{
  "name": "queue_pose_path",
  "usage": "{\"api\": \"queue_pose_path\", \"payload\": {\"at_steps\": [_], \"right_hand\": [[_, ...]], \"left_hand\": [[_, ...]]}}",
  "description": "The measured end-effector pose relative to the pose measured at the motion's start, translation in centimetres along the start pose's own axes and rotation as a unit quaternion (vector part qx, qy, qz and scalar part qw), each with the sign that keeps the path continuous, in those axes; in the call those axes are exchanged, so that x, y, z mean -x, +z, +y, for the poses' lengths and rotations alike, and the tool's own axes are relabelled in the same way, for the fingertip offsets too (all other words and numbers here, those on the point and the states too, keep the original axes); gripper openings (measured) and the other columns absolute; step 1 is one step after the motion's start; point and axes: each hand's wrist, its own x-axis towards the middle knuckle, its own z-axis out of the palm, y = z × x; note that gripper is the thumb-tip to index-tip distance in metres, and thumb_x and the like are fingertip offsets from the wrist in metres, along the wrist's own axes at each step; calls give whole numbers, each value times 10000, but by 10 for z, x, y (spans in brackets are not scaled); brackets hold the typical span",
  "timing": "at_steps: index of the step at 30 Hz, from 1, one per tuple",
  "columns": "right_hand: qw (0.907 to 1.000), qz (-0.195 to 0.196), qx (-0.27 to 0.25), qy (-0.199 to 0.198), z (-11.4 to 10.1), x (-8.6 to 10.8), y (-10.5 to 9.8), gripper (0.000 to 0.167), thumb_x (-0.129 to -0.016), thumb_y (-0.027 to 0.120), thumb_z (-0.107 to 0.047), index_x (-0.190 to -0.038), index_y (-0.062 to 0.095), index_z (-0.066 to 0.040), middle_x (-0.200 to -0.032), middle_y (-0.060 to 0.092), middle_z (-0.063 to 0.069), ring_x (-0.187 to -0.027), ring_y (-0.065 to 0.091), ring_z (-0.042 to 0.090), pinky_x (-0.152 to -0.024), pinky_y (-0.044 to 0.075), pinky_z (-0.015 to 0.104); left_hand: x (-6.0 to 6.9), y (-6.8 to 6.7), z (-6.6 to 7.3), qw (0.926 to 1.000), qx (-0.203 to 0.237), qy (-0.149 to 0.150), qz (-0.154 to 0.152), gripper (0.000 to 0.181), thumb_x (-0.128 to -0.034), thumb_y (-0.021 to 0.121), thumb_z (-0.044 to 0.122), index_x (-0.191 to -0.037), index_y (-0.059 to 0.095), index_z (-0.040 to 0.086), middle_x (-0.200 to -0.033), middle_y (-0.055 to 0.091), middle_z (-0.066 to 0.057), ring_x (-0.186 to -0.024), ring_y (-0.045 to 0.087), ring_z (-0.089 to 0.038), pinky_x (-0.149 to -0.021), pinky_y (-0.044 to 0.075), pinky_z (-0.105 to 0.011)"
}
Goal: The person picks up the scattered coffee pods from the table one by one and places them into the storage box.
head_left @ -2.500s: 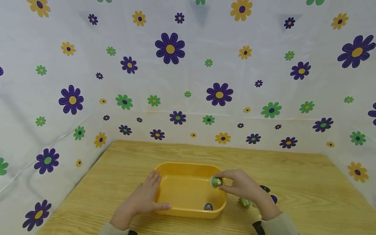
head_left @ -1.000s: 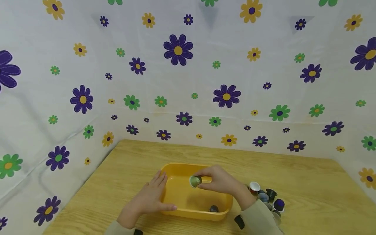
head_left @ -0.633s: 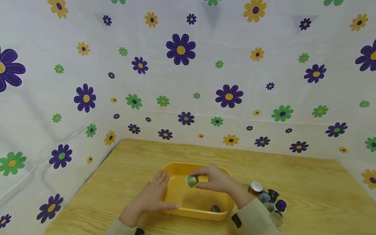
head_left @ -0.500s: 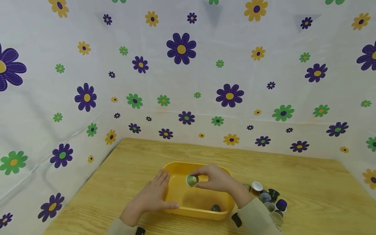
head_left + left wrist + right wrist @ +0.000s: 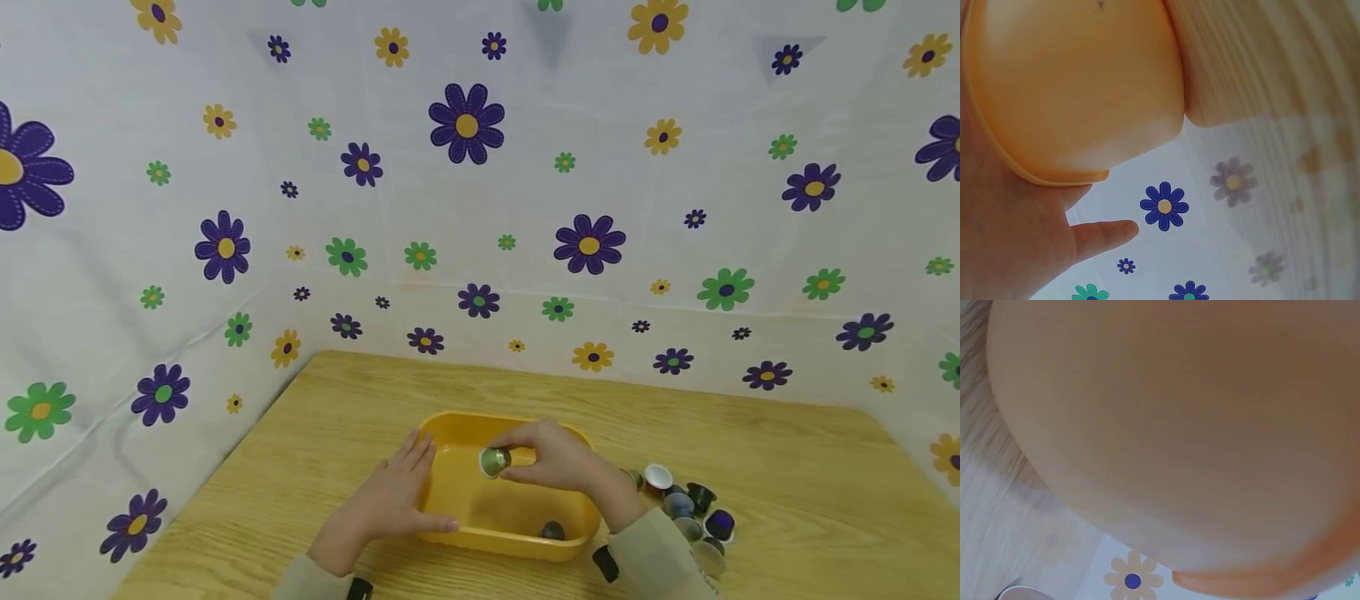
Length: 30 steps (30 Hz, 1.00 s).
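A green coffee capsule (image 5: pixel 495 462) with a pale rim is pinched between the thumb and fingers of my right hand (image 5: pixel 551 457), above the middle of a yellow plastic tub (image 5: pixel 521 547). My left hand (image 5: pixel 386 500) rests on the tub's left side, its fingers straight along the rim and its thumb by the near edge. In the left wrist view, that hand (image 5: pixel 1022 231) lies against the tub's wall (image 5: pixel 1085 94). One dark capsule (image 5: pixel 552 531) lies inside the tub at the near right. A large blurred surface fills most of the right wrist view, hiding the held capsule there.
Right of the tub, several loose capsules (image 5: pixel 678 504) in dark, grey, white and purple lie heaped on the wooden table (image 5: pixel 787 467), partly behind my right sleeve. A flower-printed white sheet (image 5: pixel 517 183) stands behind the table and along its sides.
Over the earlier frames my right hand moved left with the green capsule, from the tub's right rim to above its middle, and now hovers there. My left hand stayed on the tub.
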Motion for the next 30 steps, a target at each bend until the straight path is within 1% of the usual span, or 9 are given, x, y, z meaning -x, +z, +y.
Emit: {"api": "queue_pose_path", "payload": {"at_steps": [3, 6, 8, 15, 17, 23, 30], "right_hand": [[10000, -2, -1, 55, 0, 0, 1, 289, -819, 640, -152, -1079, 627, -24, -1027, 636, 48, -935, 578, 126, -803, 462, 325], [10000, 2, -52, 81, -1, 1, 0, 302, -824, 630, -133, -1082, 613, 22, -1048, 624, 114, -954, 581, 209, -808, 458, 364], [9999, 4, -85, 100, -1, 2, -1, 302, -824, 628, -128, -1080, 610, 31, -1053, 619, 132, -955, 581, 242, -809, 457, 374], [10000, 42, 37, 82, 0, 8, -4, 310, -825, 631, -154, -1079, 613, 22, -1050, 623, 120, -966, 575, 190, -816, 455, 356], [9999, 73, 84, 72, 1, 12, -5, 309, -823, 633, -151, -1074, 613, 29, -1046, 623, 126, -962, 577, 196, -813, 457, 359], [9994, 108, 239, 219, 0, 20, -10, 309, -819, 637, -156, -1073, 618, 19, -1045, 625, 116, -964, 575, 197, -818, 454, 361], [9986, 149, 411, 305, -1, 30, -18, 332, -820, 635, -151, -1105, 604, 15, -1077, 611, 119, -1000, 558, 225, -832, 442, 391]], "left_hand": [[1, -1, 0, 10000, -6, 3, 21, 1059, -690, 538, 683, -1368, 220, -65, -1441, 119, -190, -1319, 23, -312, -911, 241, -615], [1, -1, 0, 10000, -10, 10, 40, 1057, -690, 542, 679, -1366, 224, -69, -1440, 123, -193, -1318, 26, -318, -912, 241, -613], [0, -1, 0, 10000, -5, 12, 37, 1053, -693, 546, 673, -1366, 223, -69, -1440, 123, -192, -1318, 25, -320, -914, 240, -611], [-1, 1, 0, 10000, -34, -16, 26, 1056, -691, 549, 672, -1368, 218, -68, -1442, 125, -187, -1319, 23, -313, -913, 246, -610], [-2, 2, 0, 10000, -38, -6, 27, 1056, -691, 548, 673, -1368, 219, -67, -1442, 127, -187, -1320, 23, -312, -914, 245, -609], [-2, 2, 1, 10000, -63, -8, 39, 1050, -693, 550, 669, -1366, 225, -70, -1440, 130, -190, -1319, 29, -313, -921, 241, -603], [-1, -2, 2, 10000, -35, 28, 8, 1043, -704, 547, 660, -1363, 219, -81, -1434, 135, -210, -1316, 32, -331, -915, 242, -609]]}}
